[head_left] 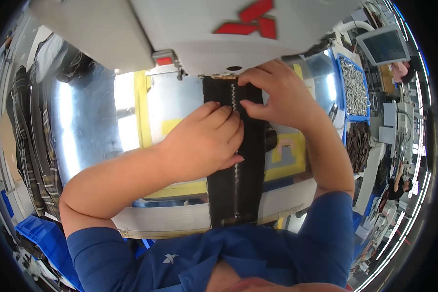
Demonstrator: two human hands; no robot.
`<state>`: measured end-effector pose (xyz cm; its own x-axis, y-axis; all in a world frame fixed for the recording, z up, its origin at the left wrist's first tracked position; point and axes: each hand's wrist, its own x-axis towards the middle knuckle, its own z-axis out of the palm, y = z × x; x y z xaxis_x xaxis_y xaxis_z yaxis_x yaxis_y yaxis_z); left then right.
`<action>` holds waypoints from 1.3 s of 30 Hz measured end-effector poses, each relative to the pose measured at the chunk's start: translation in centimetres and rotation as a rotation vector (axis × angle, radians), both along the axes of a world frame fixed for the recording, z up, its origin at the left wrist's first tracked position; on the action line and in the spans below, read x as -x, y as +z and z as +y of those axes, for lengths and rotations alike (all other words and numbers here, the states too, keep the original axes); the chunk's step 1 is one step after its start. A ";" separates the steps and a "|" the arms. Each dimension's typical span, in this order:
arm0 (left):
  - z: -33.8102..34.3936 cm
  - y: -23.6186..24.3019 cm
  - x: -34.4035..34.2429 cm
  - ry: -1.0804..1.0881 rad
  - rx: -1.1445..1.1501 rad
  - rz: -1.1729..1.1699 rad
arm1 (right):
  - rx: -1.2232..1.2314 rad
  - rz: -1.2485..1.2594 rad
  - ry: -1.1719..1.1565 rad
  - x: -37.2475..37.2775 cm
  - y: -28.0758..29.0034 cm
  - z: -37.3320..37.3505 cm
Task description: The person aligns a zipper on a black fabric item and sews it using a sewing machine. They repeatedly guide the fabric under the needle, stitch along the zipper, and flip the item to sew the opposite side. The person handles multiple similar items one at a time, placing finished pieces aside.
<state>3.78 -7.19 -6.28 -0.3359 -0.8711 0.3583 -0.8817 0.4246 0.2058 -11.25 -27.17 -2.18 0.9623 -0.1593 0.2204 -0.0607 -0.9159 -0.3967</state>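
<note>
A long black fabric strip point(250, 180) with a metal zipper point(236, 182) down its middle runs from the sewing machine head point(190, 29) toward my body. My left hand point(204, 138) lies over the zipper from the left, its fingers curled closed on the zipper and fabric; the fingertips are partly hidden. My right hand point(277, 92) is at the strip's far right end, close under the machine head. Its thumb and index finger are apart, their tips on or just above the fabric. The needle area is mostly hidden behind the machine head.
Yellow tape point(142, 112) marks the shiny metal work surface point(97, 126). At right stand a blue tray point(367, 117) of metal pieces, a heap of dark pieces point(358, 146) and a screen point(384, 45). Plaid garments point(27, 136) hang at left above a blue bin point(46, 243).
</note>
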 end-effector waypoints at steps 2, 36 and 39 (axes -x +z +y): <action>0.0 -0.3 0.1 -0.015 0.002 0.003 | -0.020 0.010 -0.015 -0.6 -0.9 -0.1; -1.1 0.7 -1.5 0.175 -0.121 0.058 | 0.130 -0.122 0.071 0.6 -3.2 0.7; -1.0 1.1 -1.3 0.198 -0.144 0.015 | 0.085 -0.018 0.046 1.3 -2.6 0.8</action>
<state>5.04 -8.24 -5.18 -0.1495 -0.9618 0.2295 -0.9411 0.2096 0.2654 -12.54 -26.37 -4.79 0.9639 -0.0945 0.2487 -0.0110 -0.9481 -0.3177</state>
